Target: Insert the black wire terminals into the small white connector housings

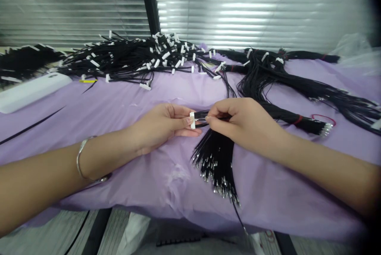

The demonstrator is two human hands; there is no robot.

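Between the thumb and fingers of my left hand [169, 124] is a small white connector housing [192, 120], held upright. Several thin black wires [201, 114] run out of its right side toward my right hand [241, 122]. My right thumb and forefinger are pinched on one of these black wires, a short way from the housing. Its other fingers are curled, and the rest of the wire is hidden behind them. Below my right hand, a fanned bundle of black wires [218, 151] with shiny metal terminals lies on the purple cover.
A heap of black wires with white connectors [143, 54] lies along the back of the purple-covered table [119, 104]. To the right are more wire bundles [309, 82], one tied with a red band [298, 119]. A long white object [35, 90] rests at the left, near a yellow strip [88, 81].
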